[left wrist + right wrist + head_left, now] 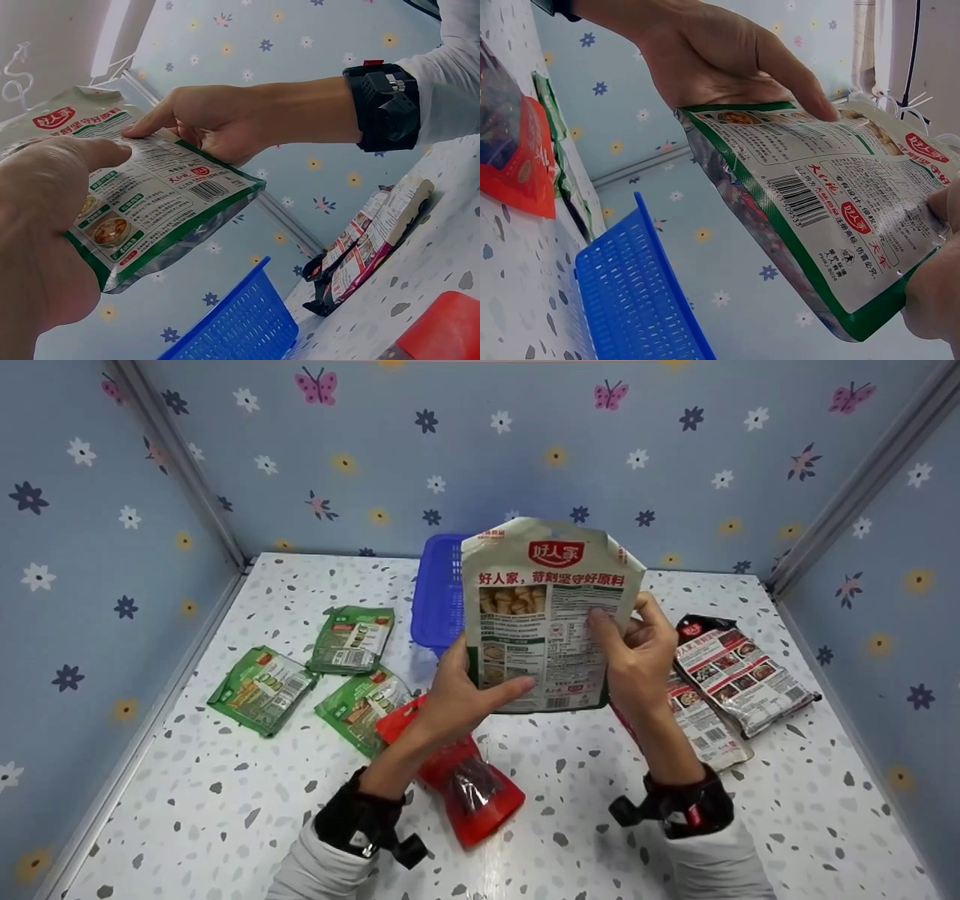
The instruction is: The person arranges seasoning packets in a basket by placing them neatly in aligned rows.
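A white food pouch (555,660) with green edges and red lettering is held up above the table, its printed side toward the head camera. My left hand (469,694) grips its lower left side, the thumb lying across the print. On the right side my right hand (637,652) pinches the pouch, thumb on the front and fingers behind. Both wrist views show the same pouch (157,195) between the two hands, with a barcode near its bottom edge (799,199). Behind it stands a blue plastic basket (435,600), partly hidden.
Several green packets (352,641) lie on the left of the speckled table (225,810). A red packet (476,791) with a dark window lies below my left forearm. To the right, two more pouches (750,675) overlap. Flower-patterned walls (495,457) enclose the table.
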Demonstrator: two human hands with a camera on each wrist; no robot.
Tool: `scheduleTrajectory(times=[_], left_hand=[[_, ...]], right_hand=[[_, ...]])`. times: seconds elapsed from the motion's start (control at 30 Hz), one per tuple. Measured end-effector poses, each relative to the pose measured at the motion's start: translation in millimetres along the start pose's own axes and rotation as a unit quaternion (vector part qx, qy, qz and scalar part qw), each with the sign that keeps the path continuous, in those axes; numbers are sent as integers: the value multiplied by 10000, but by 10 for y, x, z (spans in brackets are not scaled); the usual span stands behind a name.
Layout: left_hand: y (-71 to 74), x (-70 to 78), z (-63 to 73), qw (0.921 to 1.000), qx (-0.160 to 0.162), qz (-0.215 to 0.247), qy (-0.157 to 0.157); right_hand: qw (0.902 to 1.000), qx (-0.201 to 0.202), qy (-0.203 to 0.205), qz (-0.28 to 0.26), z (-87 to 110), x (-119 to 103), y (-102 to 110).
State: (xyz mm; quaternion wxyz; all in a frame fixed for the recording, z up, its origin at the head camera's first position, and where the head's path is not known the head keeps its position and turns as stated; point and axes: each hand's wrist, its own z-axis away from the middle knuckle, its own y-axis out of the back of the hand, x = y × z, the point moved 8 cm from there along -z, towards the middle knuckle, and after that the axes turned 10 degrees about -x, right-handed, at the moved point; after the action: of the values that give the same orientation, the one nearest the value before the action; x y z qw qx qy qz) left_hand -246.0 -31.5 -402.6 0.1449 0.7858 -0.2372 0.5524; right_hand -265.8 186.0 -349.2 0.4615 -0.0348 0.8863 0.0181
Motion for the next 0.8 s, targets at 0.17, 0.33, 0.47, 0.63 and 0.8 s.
scheduleTrajectory(times=[0.17,0.33,0.47,0.63,0.8], left_hand=[[25,-1,3,9996,222,-153,-17],[42,16,4,9988,398,-258,-111],[52,35,8,9975,513,-421,-240],[70,48,16,9967,591,-430,-341],[105,60,24,9961,689,-426,-360]], right_hand=[[10000,-35,33,6,4,-5,-24],[9999,-89,98,27,5,-5,-46],[9999,-126,94,57,8,3,-61],[9998,-167,2,112,11,38,-69],[9995,-233,-153,122,-8,75,-85]])
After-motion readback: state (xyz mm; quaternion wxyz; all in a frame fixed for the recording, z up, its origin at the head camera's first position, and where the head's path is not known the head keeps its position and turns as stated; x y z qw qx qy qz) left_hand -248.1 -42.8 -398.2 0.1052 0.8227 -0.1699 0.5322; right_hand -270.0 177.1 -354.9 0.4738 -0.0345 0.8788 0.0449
